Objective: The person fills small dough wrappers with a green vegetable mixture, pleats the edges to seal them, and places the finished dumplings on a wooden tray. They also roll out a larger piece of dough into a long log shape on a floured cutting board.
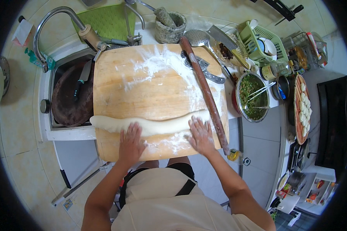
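Note:
A long, thick roll of pale dough [159, 127] lies across the near part of a floured wooden board [121, 95], its left end reaching past the board's edge. My left hand [131, 143] rests on the roll's near side, left of its middle, with fingers spread. Nearer the roll's right end, my right hand [201, 135] lies flat with spread, floury fingers. Neither hand grips anything. Just right of my right hand, a dark wooden rolling pin [204, 86] slants along the board over a metal dough cutter [214, 77].
At left, a sink [52, 86] holds a round dark lid or board [66, 106] and a knife [82, 78]. A metal bowl of chopped green filling [253, 95] with chopsticks stands at right. Behind are a stone mortar [169, 33], skimmer [197, 38] and cleaver [222, 37].

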A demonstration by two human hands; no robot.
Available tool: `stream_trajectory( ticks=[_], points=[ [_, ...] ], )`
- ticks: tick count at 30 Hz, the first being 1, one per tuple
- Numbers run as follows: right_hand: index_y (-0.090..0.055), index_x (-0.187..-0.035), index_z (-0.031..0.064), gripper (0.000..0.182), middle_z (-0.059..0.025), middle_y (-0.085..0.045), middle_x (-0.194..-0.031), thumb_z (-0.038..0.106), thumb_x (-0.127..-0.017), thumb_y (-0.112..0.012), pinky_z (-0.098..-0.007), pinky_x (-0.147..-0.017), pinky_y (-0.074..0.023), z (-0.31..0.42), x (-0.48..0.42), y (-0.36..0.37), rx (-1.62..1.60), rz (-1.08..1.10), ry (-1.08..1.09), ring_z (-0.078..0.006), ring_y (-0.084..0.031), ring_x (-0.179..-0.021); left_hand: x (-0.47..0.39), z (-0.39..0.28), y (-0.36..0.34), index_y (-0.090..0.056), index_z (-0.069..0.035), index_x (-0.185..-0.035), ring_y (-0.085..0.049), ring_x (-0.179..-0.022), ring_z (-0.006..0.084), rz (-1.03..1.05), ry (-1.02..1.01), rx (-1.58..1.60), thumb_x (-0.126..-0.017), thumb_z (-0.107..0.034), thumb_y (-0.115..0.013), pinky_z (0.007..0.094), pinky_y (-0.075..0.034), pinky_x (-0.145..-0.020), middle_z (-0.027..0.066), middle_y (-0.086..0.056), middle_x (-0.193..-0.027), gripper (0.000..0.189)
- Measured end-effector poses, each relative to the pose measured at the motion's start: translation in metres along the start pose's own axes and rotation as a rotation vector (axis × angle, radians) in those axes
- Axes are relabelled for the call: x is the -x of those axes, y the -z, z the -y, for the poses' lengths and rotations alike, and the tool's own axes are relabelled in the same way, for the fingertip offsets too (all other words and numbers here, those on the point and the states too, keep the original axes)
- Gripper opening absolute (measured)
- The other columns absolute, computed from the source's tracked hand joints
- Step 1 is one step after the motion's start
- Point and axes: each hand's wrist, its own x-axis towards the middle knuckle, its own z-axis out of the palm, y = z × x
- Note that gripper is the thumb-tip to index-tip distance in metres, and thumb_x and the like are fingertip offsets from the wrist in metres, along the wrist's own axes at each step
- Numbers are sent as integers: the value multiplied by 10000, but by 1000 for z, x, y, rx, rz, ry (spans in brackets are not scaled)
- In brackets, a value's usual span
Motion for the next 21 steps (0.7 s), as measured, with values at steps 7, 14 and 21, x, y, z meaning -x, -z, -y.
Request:
stream_trajectory(
  ticks=[7,14,21],
  points=[
    [-390,-1455,92,640,-136,-389,-1502,497,-960,-415,-549,-1169,-39,-10,-140,18,36,-214,-95,-288,-277,-1433,-153,27,-2,-412,-34,-1428,-288,-1420,312,-200,217,-107,-958,-457,-446,528,-175,-1158,150,-324,-1533,633],
    [-437,-1427,98,614,-142,-374,-1508,499,-965,-387,-493,-1180,-87,95,-215,5,-177,-302,178,-290,-261,-1438,-160,31,1,-399,-63,-1441,-272,-1428,317,-276,200,-191,-957,-400,-447,537,-187,-1152,143,-326,-1531,591],
    [-307,-1488,92,674,-119,-308,-1547,396,-925,-521,-483,-1170,-154,106,-45,4,-214,-43,194,-269,-270,-1435,-4,0,-4,-368,-45,-1451,-267,-1434,313,-98,-17,74,-896,-354,-565,568,-177,-1138,152,-327,-1530,665]
  ],
)
